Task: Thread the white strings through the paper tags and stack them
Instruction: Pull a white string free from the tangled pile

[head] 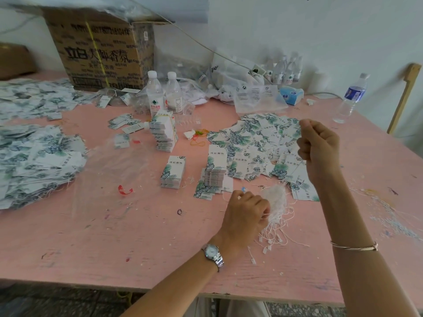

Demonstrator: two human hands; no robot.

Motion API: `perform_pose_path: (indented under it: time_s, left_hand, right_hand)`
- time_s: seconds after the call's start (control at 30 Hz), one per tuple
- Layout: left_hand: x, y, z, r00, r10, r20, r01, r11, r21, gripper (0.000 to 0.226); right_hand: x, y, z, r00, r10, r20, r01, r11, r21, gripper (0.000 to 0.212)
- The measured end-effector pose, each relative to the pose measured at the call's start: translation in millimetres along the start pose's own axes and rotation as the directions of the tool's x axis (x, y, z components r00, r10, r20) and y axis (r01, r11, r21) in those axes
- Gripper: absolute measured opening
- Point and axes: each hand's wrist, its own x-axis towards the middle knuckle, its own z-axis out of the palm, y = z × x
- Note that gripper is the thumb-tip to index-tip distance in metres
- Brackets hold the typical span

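On the pink wooden surface (114,236), below the leaf-printed white paper tags (258,138) spread right of centre, the tangled white string bundle (277,202) gripped in the left hand (243,212) at lower centre may knot or scatter if the raised right hand (320,147), its fingers (305,128) pinched together on what I cannot tell, tugs hard.

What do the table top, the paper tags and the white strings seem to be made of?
Table top: probably painted plywood, matte pink; grain and scuffs show through.
Paper tags: thin card, white with printed green leaves; they stack flat and stiff.
White strings: thin limp cord, perhaps cotton or polyester, with small plastic-looking end locks.
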Motion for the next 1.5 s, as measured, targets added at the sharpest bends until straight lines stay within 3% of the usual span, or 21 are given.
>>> perform_pose_path:
  time_s: [0.1, 0.2, 0.4, 0.57, 0.87, 0.97, 1.17, 1.33, 1.4, 1.5]
  left_hand:
    - [-3, -5, -1, 0.998, -0.038, 0.051, 0.039, 0.999, -0.018, 0.016]
    - [-3, -6, -2, 0.997, -0.081, 0.011, 0.081, 0.994, -0.074, 0.032]
    - [22, 16, -2, 0.955, -0.215, -0.204, 0.163, 0.955, -0.247, 0.041]
    - [31, 22, 12, 0.947, -0.299, -0.114, 0.248, 0.912, -0.327, 0.021]
    - [17, 14, 10, 0.96, -0.281, -0.008, 0.267, 0.919, -0.289, 0.033]
    - [17, 14, -5, 0.931, -0.338, -0.137, 0.263, 0.882, -0.39, 0.04]
    - [19, -2, -27, 0.793, -0.464, -0.394, 0.208, 0.815, -0.542, 0.021]
    - [21, -18, -38, 0.771, -0.499, -0.396, 0.216, 0.79, -0.574, 0.018]
    - [20, -28, -40, 0.768, -0.485, -0.419, 0.257, 0.832, -0.491, 0.017]
    - [20, -47, -43, 0.749, -0.481, -0.456, 0.43, 0.876, -0.218, 0.023]
  right_hand:
    - [2, -8, 1, 0.999, -0.046, 0.016, 0.046, 0.999, 0.001, 0.011]
    - [0, -13, 3, 0.996, -0.061, 0.059, 0.06, 0.998, 0.017, 0.009]
    - [-14, -10, 15, 0.988, -0.016, 0.156, 0.004, 0.997, 0.078, 0.009]
    - [-20, -9, 16, 0.988, 0.004, 0.157, -0.017, 0.996, 0.083, 0.01]
    - [-15, -22, -2, 0.987, -0.004, 0.158, -0.006, 0.998, 0.06, 0.008]
    - [-21, -10, 1, 0.98, -0.001, 0.2, 0.009, 0.999, -0.041, 0.009]
    - [-36, 34, 10, 0.973, 0.101, 0.209, -0.081, 0.991, -0.102, 0.02]
    - [-45, 66, 21, 0.957, 0.169, 0.237, -0.154, 0.985, -0.083, 0.023]
    - [-47, 76, 26, 0.95, 0.182, 0.255, -0.166, 0.983, -0.081, 0.021]
    - [-49, 87, 31, 0.95, 0.185, 0.251, -0.178, 0.983, -0.052, 0.014]
